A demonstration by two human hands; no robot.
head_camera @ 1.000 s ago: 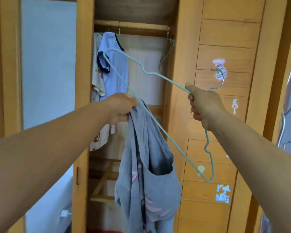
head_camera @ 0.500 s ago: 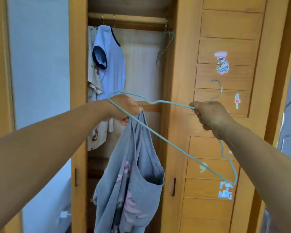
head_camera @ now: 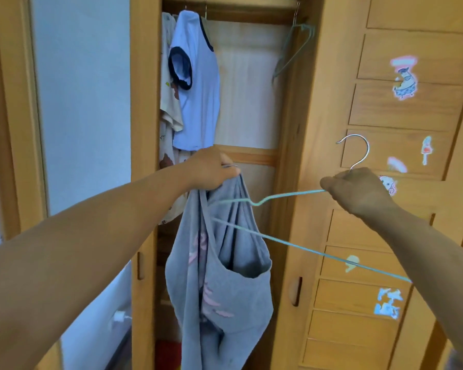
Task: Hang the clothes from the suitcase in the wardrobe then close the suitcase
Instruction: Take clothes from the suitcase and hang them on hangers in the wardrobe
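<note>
My left hand (head_camera: pixel 210 169) grips the top of a grey shirt (head_camera: pixel 225 276) with pink print, which hangs down in front of the open wardrobe (head_camera: pixel 246 102). My right hand (head_camera: pixel 358 190) grips a light blue wire hanger (head_camera: pixel 292 194) just below its metal hook. The hanger's left end has passed inside the shirt's opening, so part of the wire is hidden by cloth. The suitcase is out of view.
On the wardrobe rail (head_camera: pixel 238 0) hang a light blue sleeveless top (head_camera: pixel 198 84), a white printed garment (head_camera: pixel 167 110) behind it, and an empty hanger (head_camera: pixel 294 49) at the right. A wooden door with stickers (head_camera: pixel 401 102) stands to the right. A mirrored door (head_camera: pixel 83 102) is on the left.
The hanger has swung from a steep tilt to nearly level, and its left end has gone into the shirt. Both hands dropped lower in view while the camera moved nearer the wardrobe.
</note>
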